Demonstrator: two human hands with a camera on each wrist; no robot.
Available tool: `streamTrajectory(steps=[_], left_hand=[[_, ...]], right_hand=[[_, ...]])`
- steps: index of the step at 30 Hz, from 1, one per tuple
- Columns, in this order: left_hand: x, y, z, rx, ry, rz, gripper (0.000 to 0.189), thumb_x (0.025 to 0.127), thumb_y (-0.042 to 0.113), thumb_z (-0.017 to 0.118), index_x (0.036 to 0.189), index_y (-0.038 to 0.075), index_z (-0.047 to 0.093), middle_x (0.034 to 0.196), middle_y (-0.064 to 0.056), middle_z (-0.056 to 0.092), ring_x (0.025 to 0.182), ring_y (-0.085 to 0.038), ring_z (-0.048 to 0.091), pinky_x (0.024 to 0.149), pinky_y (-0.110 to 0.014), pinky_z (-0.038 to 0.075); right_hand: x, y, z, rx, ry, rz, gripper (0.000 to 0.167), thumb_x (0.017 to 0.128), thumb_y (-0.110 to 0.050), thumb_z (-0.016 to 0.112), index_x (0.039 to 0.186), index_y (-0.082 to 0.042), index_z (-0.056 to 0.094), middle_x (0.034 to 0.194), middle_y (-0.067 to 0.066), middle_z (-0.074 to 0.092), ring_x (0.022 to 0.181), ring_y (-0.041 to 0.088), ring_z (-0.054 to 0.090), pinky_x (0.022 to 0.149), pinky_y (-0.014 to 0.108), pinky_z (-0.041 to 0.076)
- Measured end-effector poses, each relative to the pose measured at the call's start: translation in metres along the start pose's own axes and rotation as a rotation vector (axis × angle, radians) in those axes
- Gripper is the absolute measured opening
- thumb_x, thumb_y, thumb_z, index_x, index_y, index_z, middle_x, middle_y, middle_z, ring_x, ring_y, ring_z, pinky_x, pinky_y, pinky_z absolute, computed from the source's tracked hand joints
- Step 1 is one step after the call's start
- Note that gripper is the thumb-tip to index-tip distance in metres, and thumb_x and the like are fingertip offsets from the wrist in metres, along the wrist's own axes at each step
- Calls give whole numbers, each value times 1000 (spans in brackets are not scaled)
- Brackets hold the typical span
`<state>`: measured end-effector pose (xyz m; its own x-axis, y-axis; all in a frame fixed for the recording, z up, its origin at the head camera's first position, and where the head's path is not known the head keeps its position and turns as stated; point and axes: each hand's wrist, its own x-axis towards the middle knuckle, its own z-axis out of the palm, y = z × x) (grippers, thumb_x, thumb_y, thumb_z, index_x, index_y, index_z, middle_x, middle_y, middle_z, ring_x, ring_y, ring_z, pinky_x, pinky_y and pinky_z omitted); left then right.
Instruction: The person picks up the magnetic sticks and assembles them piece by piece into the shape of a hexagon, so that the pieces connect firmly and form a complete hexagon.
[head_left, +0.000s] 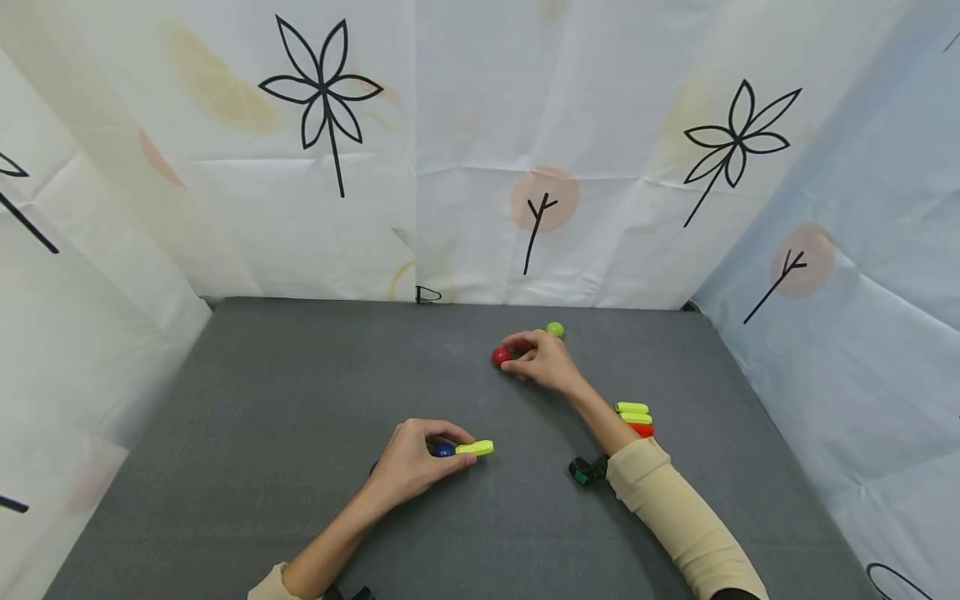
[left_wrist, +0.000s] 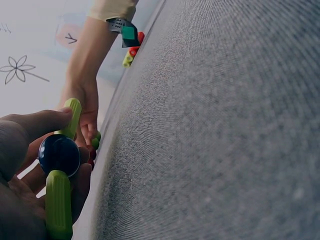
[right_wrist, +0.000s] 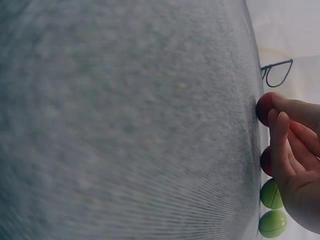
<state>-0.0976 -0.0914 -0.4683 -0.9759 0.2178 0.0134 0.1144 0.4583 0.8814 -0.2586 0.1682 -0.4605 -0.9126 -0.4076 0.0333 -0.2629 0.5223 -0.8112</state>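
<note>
My left hand (head_left: 411, 463) holds a small chain above the grey table: a dark blue ball (left_wrist: 59, 155) between two yellow-green rods, the upper rod (left_wrist: 73, 117) under the thumb and the lower rod (left_wrist: 59, 205) by the fingers. In the head view, part of another blue ball (head_left: 373, 467) shows beside the left wrist. Farther back, my right hand (head_left: 546, 360) pinches a red ball (right_wrist: 265, 108) at the tabletop. A second red ball (right_wrist: 266, 161) is partly hidden behind its fingers. Two green balls, one nearer (right_wrist: 271, 194) and one farther (right_wrist: 273, 223), line up beyond it.
Right of the right forearm lie yellow-green rods (head_left: 632, 407) and red-orange rods (head_left: 642, 431), partly covered by the arm. The grey tabletop (head_left: 300, 375) ends at a patterned white curtain (head_left: 465, 167) behind and on both sides.
</note>
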Motion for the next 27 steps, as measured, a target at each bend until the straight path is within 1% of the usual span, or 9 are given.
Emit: streamTrajectory(steps=[5, 10, 13, 15, 20, 27], left_hand=[[0, 0, -1, 4, 2, -5, 14, 85, 28, 95, 96, 29, 85, 99, 8, 83, 85, -8, 69, 75, -22, 54], [0, 0, -1, 21, 2, -7, 14, 86, 30, 94, 96, 29, 85, 100, 8, 83, 85, -8, 69, 76, -23, 54], [0, 0, -1, 29, 3, -8, 14, 86, 31, 94, 97, 29, 85, 100, 8, 83, 85, -8, 68, 76, -22, 54], [0, 0, -1, 28, 3, -9, 14, 86, 31, 94, 97, 29, 85, 100, 8, 83, 84, -8, 68, 76, -22, 54], [0, -1, 0, 19, 2, -8, 14, 86, 31, 94, 97, 29, 85, 99, 8, 83, 83, -8, 68, 75, -22, 54], [1, -1, 0, 12, 4, -4, 15, 86, 30, 95, 97, 27, 85, 97, 8, 83, 80, -8, 67, 73, -22, 54]], right_hand=[[0, 2, 4, -36, 10, -20, 38, 94, -12, 86, 129, -2, 76, 119, 22, 77, 64, 11, 70, 59, 26, 56], [-3, -4, 5, -37, 17, -4, 35, 94, -12, 86, 126, -2, 77, 117, 21, 78, 64, 11, 71, 60, 27, 58], [-7, -8, 5, 6, 15, 7, 35, 94, -13, 86, 126, -2, 77, 115, 20, 78, 67, 18, 75, 62, 28, 61], [-11, -11, 5, 39, 15, 9, 34, 94, -14, 85, 126, -3, 77, 110, 20, 80, 71, 25, 78, 64, 29, 62], [-25, -23, 2, 96, 9, -3, 33, 95, -15, 85, 125, -4, 78, 97, 23, 83, 80, 41, 80, 66, 28, 59], [-51, -41, -3, 157, -40, -49, 31, 96, -16, 83, 124, -5, 78, 98, 30, 81, 88, 47, 79, 69, 28, 58]])
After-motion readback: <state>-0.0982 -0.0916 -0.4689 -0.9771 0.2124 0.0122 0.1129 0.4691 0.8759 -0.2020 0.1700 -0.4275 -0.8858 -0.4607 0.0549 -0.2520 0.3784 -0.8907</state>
